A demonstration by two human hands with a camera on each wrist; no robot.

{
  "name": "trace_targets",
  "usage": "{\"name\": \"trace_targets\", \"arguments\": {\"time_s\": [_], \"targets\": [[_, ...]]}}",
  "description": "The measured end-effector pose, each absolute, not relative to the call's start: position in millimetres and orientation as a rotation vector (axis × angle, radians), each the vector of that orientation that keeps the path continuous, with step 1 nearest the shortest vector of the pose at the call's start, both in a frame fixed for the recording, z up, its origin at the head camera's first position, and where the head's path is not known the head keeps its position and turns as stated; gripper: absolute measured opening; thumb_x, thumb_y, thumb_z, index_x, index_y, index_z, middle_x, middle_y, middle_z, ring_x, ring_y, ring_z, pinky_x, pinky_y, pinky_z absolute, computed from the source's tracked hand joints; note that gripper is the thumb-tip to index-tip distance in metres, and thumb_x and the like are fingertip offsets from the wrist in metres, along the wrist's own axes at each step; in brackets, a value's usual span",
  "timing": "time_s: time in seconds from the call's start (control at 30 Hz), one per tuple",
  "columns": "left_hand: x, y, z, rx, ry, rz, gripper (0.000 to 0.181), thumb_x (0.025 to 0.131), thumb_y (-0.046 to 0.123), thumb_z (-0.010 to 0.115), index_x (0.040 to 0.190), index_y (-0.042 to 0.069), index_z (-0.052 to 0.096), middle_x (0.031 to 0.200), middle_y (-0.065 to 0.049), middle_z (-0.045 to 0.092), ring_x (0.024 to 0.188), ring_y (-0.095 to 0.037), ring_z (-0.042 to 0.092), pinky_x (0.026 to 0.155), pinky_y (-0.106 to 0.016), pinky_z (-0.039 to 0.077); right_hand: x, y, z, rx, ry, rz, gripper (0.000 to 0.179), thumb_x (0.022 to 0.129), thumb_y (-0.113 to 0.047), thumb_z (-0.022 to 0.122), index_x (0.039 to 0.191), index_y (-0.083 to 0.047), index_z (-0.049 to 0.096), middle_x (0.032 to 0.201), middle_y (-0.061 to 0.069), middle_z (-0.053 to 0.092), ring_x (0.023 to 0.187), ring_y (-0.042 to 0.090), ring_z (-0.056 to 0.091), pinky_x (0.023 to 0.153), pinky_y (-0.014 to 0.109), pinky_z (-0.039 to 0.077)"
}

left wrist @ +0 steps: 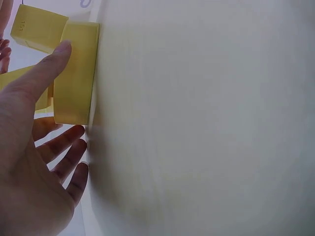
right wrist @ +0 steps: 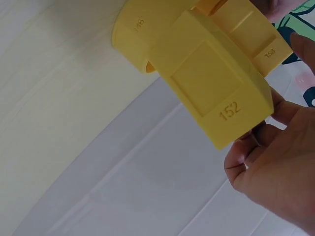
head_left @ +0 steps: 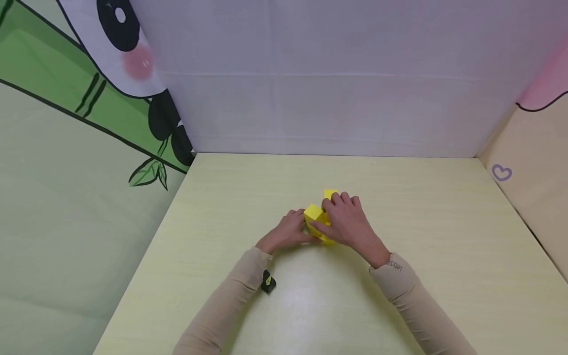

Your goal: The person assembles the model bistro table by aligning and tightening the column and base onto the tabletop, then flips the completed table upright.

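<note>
A yellow plastic assembly stands on the table between both hands. Its low rounded base (right wrist: pixel 147 24), marked 146, rests at the tabletop and carries several upright blocks. In the right wrist view, one block (right wrist: pixel 216 93) bears the number 152, and a second block (right wrist: pixel 263 46) beside it reads 158. My left hand (head_left: pixel 290 230) holds the base from the left, thumb across its side and fingers around the lower end. From above, my right hand (head_left: pixel 350 222) grips the upright blocks, curled fingers at the top of the 152 block and thumb towards the other one.
The pale wooden table (head_left: pixel 443 222) extends around the hands. A plain lilac cloth wall (head_left: pixel 337 108) rises behind it, with printed cloth on both sides. A small black piece (head_left: pixel 268 283) shows beside the left sleeve.
</note>
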State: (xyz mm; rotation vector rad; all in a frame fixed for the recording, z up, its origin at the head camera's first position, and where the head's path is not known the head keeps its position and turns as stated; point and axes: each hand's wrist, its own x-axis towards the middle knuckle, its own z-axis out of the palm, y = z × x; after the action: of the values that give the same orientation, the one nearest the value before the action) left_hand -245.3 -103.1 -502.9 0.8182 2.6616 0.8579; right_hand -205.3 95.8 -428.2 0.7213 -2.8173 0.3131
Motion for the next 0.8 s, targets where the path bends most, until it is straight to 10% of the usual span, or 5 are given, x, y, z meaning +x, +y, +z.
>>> {"name": "trace_targets", "arguments": {"time_s": [0.23,0.8], "targets": [[-245.4,-104.1,-503.3,0.819,2.654,0.852,0.07,0.087,0.049,0.081,0.144,0.016,0.058,0.139,-0.003,0.06,0.119,-0.025,0.05,0.108,-0.044,0.038,-209.2,98.8,-428.3,0.868,-2.81,0.424,0.05,0.094,-0.035,0.07,0.136,-0.009,0.064,0.104,0.01,0.058,0.1,0.032,0.049,0.082,0.048,0.041],[-244.4,-105.3,-502.3,0.804,2.662,0.814,0.075,0.087,0.052,0.08,0.147,0.014,0.055,0.144,-0.006,0.057,0.121,-0.026,0.049,0.109,-0.043,0.038,-211.2,102.4,-429.6,0.789,-2.824,0.402,0.046,0.096,-0.038,0.074,0.127,-0.006,0.065,0.106,0.014,0.057,0.102,0.035,0.048,0.085,0.05,0.041]]}}
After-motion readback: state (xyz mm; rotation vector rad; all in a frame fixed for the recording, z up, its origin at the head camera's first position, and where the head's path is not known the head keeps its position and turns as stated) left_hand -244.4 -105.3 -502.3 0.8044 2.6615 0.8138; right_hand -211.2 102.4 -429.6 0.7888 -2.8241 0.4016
